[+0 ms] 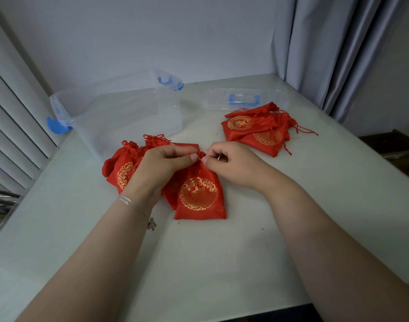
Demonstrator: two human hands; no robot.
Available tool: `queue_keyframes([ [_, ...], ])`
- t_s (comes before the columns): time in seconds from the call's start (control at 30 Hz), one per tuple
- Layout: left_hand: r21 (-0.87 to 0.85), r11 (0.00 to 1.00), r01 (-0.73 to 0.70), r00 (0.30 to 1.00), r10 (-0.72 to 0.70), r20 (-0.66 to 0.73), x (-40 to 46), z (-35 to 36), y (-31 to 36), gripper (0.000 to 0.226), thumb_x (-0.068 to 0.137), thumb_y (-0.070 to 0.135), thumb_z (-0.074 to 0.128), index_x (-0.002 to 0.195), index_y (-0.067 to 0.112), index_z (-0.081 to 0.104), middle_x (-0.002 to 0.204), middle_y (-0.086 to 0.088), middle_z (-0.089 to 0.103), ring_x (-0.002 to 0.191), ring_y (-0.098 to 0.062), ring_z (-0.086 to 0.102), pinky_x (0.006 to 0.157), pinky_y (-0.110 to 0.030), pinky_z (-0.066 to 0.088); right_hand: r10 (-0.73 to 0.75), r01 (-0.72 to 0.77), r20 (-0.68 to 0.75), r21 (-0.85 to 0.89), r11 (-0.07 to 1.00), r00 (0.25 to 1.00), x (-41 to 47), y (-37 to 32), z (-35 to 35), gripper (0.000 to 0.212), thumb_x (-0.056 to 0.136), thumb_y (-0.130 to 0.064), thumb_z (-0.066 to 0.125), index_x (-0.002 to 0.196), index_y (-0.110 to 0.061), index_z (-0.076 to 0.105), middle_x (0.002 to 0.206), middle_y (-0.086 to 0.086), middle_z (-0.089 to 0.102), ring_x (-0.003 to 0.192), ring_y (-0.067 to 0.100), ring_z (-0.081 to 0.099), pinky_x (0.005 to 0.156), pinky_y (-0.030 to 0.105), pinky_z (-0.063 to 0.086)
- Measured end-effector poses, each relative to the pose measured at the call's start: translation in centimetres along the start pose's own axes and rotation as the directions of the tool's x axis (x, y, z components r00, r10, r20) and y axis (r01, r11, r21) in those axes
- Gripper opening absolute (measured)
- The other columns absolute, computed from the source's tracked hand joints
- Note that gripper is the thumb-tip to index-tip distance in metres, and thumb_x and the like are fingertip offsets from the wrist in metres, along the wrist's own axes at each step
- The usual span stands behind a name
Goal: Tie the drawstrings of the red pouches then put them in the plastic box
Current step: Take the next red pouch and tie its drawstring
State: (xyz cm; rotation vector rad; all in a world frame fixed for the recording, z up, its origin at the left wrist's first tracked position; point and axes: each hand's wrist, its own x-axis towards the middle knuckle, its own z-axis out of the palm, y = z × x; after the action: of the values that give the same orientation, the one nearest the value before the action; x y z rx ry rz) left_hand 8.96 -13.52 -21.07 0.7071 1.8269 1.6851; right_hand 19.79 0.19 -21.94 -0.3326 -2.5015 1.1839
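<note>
Head view. The left hand [163,162] and the right hand [229,162] meet over the gathered neck of one red pouch [199,194] in the middle of the table [222,263]. The left thumb and forefinger are pressed together, pinching the bunched cloth or cord at the neck; the other left fingers curl under the palm. The right hand's fingers are bent in toward the same spot, thumb and forefinger pinching at the neck from the other side; whether they hold cord or cloth cannot be told, as the cord is too thin to make out there. The fingertips of the two hands nearly touch. The pouch lies flat, gold emblem up, its bottom edge toward the person.

Under and behind the left hand lies a cluster of tied pouches [122,168], their necks drawn shut with small bows, partly overlapped by the held pouch. A second heap of pouches [257,131] lies to the right and farther back, well apart from the hands, with loose cords trailing off its right side.

The box [120,110], clear with blue latches, stands at the back left, open on top, its near corner just beside the tied cluster. Its lid [245,98] lies flat at the back right, touching the far side of the heap.

Bare tabletop stretches between the two pouch groups and across the whole near half. A wall bounds the back, a curtain [333,54] the right rear corner.
</note>
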Motion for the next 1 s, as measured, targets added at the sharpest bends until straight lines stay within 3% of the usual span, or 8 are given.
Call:
queue_keyframes([
  [0.07, 0.009, 1.0, -0.005, 1.0, 0.005, 0.01, -0.1, 0.2, 0.0, 0.016, 0.076, 0.005, 0.074, 0.092, 0.006, 0.073, 0.095, -0.014, 0.073, 0.09, -0.021, 0.069, 0.087, -0.032, 0.055, 0.004, -0.004, 0.018, 0.004, 1.0, 1.0, -0.1, 0.1, -0.4, 0.018, 0.087, -0.024, 0.062, 0.077, -0.01, 0.065, 0.087, 0.002, 0.067, 0.08, 0.009, 0.063, 0.073, 0.029, 0.048],
  [0.17, 0.076, 0.994, -0.076, 0.997, 0.075, 0.018, -0.2, 0.3, 0.1, 0.009, 0.079, 0.004, 0.073, 0.086, 0.01, 0.071, 0.072, -0.002, 0.068, 0.07, -0.008, 0.065, 0.068, -0.017, 0.052, -0.01, 0.011, -0.091, 0.012, 1.0, 0.996, 0.1, 0.2, -0.8, 0.009, 0.09, -0.025, 0.06, 0.091, -0.018, 0.067, 0.093, -0.01, 0.058, 0.065, 0.0, 0.054, 0.063, 0.015, 0.04],
  [0.3, 0.067, 0.991, -0.12, 0.99, 0.114, 0.087, -0.4, 0.3, 0.2, 0.014, 0.081, -0.001, 0.069, 0.093, 0.007, 0.067, 0.079, -0.005, 0.067, 0.074, -0.011, 0.063, 0.072, -0.02, 0.051, -0.005, 0.004, 0.007, 0.136, 0.991, 1.0, 0.3, 0.2, -0.8, 0.023, 0.096, -0.016, 0.051, 0.113, -0.022, 0.064, 0.093, -0.016, 0.063, 0.073, 0.001, 0.059, 0.067, 0.012, 0.045],
  [0.5, 0.139, 0.973, -0.184, 0.982, 0.176, 0.068, -0.6, 0.9, 0.1, 0.014, 0.08, 0.0, 0.071, 0.094, 0.004, 0.067, 0.087, -0.012, 0.065, 0.077, -0.019, 0.062, 0.074, -0.024, 0.052, 0.06, -0.06, 0.006, 0.057, 0.997, 0.998, 0.6, 0.9, -0.2, 0.016, 0.095, -0.026, 0.052, 0.081, -0.025, 0.059, 0.069, -0.01, 0.056, 0.06, 0.0, 0.051, 0.063, 0.026, 0.046],
  [0.63, 0.277, 0.934, -0.224, 0.972, 0.233, 0.0, -0.6, 1.0, 0.1, 0.013, 0.081, 0.002, 0.071, 0.091, 0.01, 0.07, 0.085, -0.008, 0.068, 0.07, -0.015, 0.061, 0.07, -0.023, 0.052, 0.012, -0.011, -0.022, 0.069, 0.998, 1.0, 0.4, 0.6, 0.2, 0.015, 0.096, -0.021, 0.052, 0.081, -0.022, 0.056, 0.068, -0.011, 0.054, 0.06, -0.003, 0.049, 0.063, 0.023, 0.042],
  [0.87, 0.581, 0.762, -0.286, 0.936, 0.352, 0.0, -0.4, 0.9, -0.3, 0.014, 0.082, 0.01, 0.067, 0.09, 0.019, 0.074, 0.083, 0.012, 0.069, 0.073, -0.004, 0.064, 0.073, -0.022, 0.052, -0.069, 0.077, -0.117, 0.064, 0.995, 0.991, 0.3, 0.3, 0.9, 0.016, 0.094, -0.018, 0.054, 0.079, -0.023, 0.055, 0.077, -0.002, 0.062, 0.08, 0.023, 0.063, 0.076, 0.038, 0.051],
  [0.93, 0.62, 0.722, -0.308, 0.918, 0.397, -0.006, -0.5, 1.0, -0.3, 0.015, 0.081, 0.01, 0.067, 0.085, 0.024, 0.07, 0.079, 0.016, 0.066, 0.069, -0.001, 0.061, 0.067, -0.015, 0.048, -0.035, 0.045, -0.133, 0.071, 0.996, 0.99, 0.4, 0.2, 1.1, 0.02, 0.094, -0.02, 0.054, 0.074, -0.023, 0.056, 0.074, -0.002, 0.062, 0.076, 0.022, 0.063, 0.075, 0.039, 0.051],
  [1.0, 0.63, 0.697, -0.343, 0.892, 0.452, -0.014, -0.6, 1.1, -0.4, 0.017, 0.08, 0.009, 0.067, 0.085, 0.026, 0.069, 0.077, 0.017, 0.065, 0.071, -0.001, 0.061, 0.067, -0.014, 0.048, 0.065, -0.049, -0.148, 0.113, 0.992, 0.987, 0.5, 0.0, 1.0, 0.03, 0.093, -0.028, 0.055, 0.07, -0.009, 0.058, 0.069, 0.005, 0.06, 0.066, 0.018, 0.058, 0.071, 0.038, 0.049],
])
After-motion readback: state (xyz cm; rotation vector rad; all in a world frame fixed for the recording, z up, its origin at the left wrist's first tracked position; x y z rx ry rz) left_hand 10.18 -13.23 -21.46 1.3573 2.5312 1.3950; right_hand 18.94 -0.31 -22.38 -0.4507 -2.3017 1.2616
